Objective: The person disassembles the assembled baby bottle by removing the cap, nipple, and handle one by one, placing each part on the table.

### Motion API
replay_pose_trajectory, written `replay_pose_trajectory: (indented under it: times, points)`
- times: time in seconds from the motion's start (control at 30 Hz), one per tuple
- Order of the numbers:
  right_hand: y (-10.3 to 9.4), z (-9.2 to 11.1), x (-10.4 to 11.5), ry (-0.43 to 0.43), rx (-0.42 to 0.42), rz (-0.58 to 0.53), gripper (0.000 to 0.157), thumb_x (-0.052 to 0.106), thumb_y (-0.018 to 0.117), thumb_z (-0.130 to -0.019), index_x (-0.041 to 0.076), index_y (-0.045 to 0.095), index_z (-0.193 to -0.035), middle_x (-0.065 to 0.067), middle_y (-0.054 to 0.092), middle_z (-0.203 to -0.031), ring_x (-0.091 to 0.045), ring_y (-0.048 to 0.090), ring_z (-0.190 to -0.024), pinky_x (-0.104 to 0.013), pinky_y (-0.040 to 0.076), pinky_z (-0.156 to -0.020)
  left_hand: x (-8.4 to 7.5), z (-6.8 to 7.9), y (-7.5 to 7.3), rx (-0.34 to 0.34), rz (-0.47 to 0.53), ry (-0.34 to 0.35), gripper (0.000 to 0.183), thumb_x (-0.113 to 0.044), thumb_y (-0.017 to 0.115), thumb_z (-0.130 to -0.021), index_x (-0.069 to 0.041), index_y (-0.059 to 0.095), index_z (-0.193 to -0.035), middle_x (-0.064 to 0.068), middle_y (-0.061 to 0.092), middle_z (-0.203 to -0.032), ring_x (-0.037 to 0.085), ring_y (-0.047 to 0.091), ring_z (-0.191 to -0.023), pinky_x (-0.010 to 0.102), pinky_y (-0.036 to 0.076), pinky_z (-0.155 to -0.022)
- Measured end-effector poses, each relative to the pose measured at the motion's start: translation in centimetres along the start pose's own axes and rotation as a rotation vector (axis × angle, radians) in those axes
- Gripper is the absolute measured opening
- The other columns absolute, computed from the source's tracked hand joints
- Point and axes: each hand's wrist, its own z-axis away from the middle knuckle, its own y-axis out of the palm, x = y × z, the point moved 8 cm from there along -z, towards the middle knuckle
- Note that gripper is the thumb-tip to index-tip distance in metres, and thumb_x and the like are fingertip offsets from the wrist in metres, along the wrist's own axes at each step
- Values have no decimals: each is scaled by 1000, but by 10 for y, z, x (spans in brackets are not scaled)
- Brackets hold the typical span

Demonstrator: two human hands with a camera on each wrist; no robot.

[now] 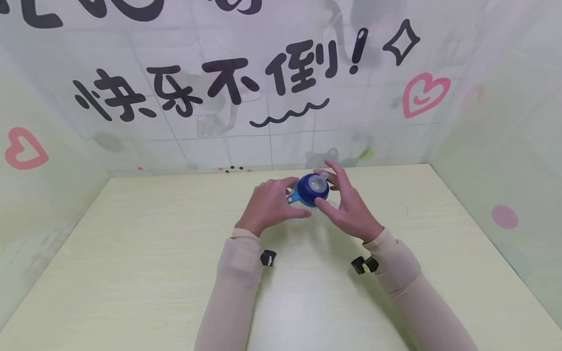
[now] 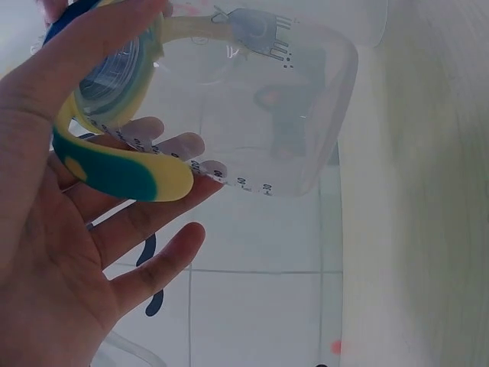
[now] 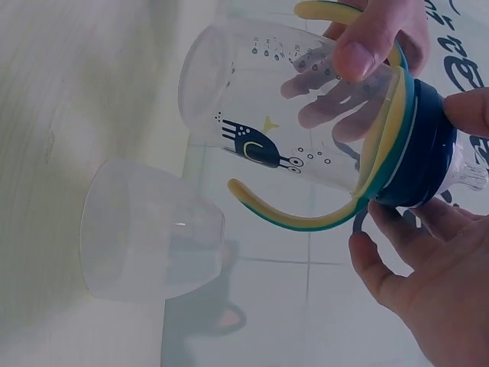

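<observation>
A clear baby bottle [image 3: 283,122] with printed markings has two yellow and green handles [image 3: 298,222], a dark blue collar [image 1: 309,190] and a clear teat [image 1: 318,181]. My left hand [image 1: 270,202] holds it by the body below the collar, thumb on one side and fingers behind. In the left wrist view, a handle [image 2: 122,176] passes in front of those fingers. From the other side, my right hand [image 1: 349,209] pinches the collar between thumb and fingers, its index finger raised in the head view. The bottle is tilted, teat toward me.
A clear dome-shaped cap [image 3: 153,237] stands on the pale wooden table [image 1: 153,253] beyond the bottle. Printed panels enclose the table: a back wall [image 1: 246,151] with large black characters, and side walls [image 1: 496,170] with hearts and dots.
</observation>
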Motion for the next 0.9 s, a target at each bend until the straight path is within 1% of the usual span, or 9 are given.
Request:
replay_pose_trajectory:
  times: [0.1,0.2,0.23,0.37,0.47,0.53,0.73,0.9]
  points:
    - [-1,0,0,17,-41,30,83,9,69,-91,11,17,-156,-16,50,-145,-29,47,-134,-50,39,-100,0,0,0,-4,2,-1,67,-53,85,-70,-16,68,-123,-3,69,-88,14,61,-78,34,48,-69]
    - [-4,1,0,42,-106,70,89,16,74,-89,12,17,-157,-17,52,-139,-29,49,-129,-50,41,-96,1,0,0,-9,-9,-8,69,-54,84,-70,-15,67,-124,-4,67,-85,15,59,-74,34,46,-67]
    - [-5,1,1,49,-132,85,90,18,76,-88,12,18,-157,-17,54,-135,-29,51,-126,-50,42,-95,2,0,0,-10,-14,-12,69,-54,84,-70,-15,67,-124,-4,66,-84,15,58,-74,34,46,-67]
    - [-8,3,1,86,-245,210,88,28,79,-85,9,27,-153,-16,60,-120,-28,61,-107,-45,49,-84,2,0,0,-13,-63,-25,72,-55,84,-70,-14,66,-126,-3,66,-83,16,57,-73,36,46,-68]
    - [-9,4,1,116,-310,282,86,33,81,-83,6,34,-149,-16,61,-110,-28,63,-95,-44,51,-75,1,-1,1,-8,-108,-25,73,-56,83,-70,-14,65,-127,-2,68,-86,17,58,-74,37,47,-69]
    - [-9,5,0,136,-324,296,87,35,82,-82,6,35,-148,-14,61,-107,-28,63,-93,-44,51,-72,0,-2,1,-4,-128,-22,74,-57,83,-71,-14,65,-128,0,69,-89,17,58,-74,37,48,-69]
    - [-6,6,-3,187,-317,314,89,41,82,-81,8,34,-149,-12,64,-104,-26,63,-93,-41,50,-69,-2,-2,4,5,-146,-15,76,-57,82,-72,-14,63,-131,1,68,-92,17,58,-75,37,47,-69]
    - [-5,7,-4,208,-315,308,87,38,81,-82,6,34,-148,-12,64,-103,-26,63,-92,-41,50,-69,-3,-2,4,12,-158,-13,77,-58,81,-72,-13,63,-132,1,69,-93,17,58,-75,35,48,-68]
